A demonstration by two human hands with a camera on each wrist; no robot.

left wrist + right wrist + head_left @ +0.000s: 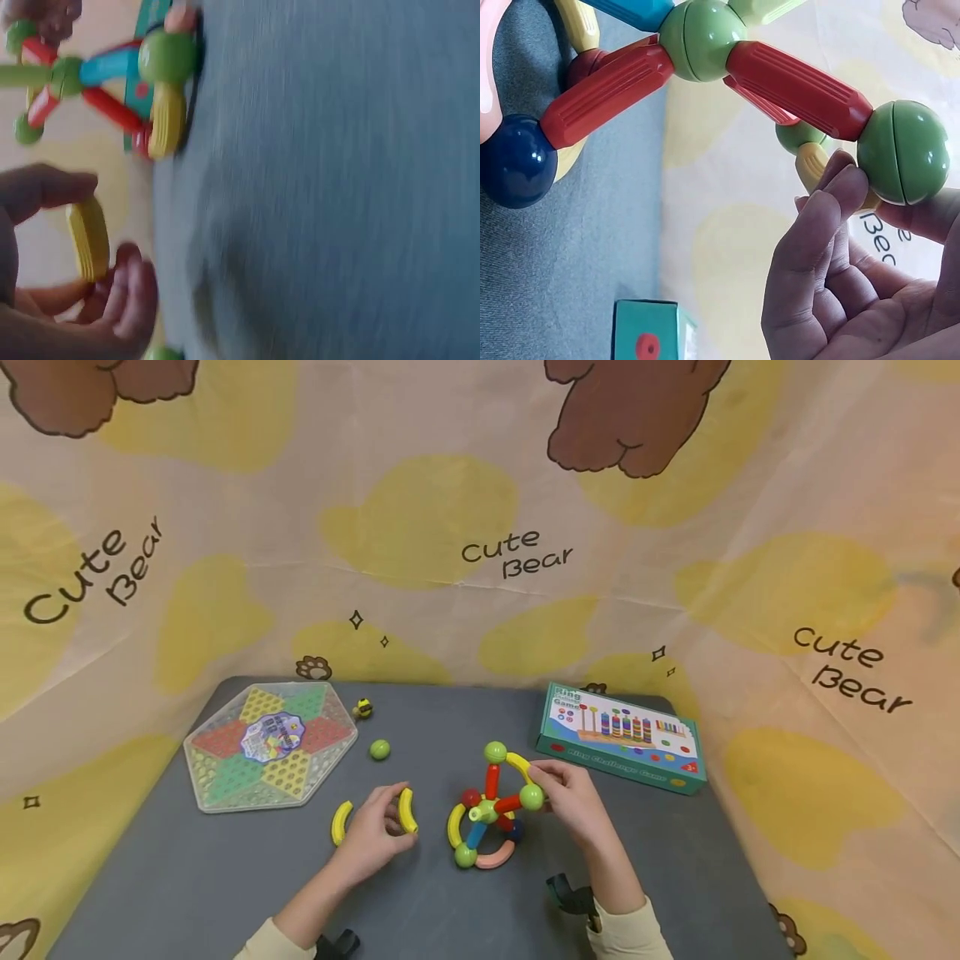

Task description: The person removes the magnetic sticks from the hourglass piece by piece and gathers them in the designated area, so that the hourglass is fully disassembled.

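Left hand point(375, 831) pinching a curved yellow stick point(406, 810) between thumb and fingertips, just left of the ball-and-stick model point(491, 810). Right hand point(573, 802) gripping the model's green ball point(531, 797) at its right side, fingertips curled round it, model standing on the grey table point(660, 877).

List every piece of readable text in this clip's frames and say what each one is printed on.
"Cute Bear" - printed several times on the backdrop cloth, clear in the head view.
"Ring" and "Game" - on the lid of the teal box; the word between them and the line along its front edge are too blurred to read.
Round label at the middle of the hexagonal game board: too small to read.
Wrist views: nothing legible.
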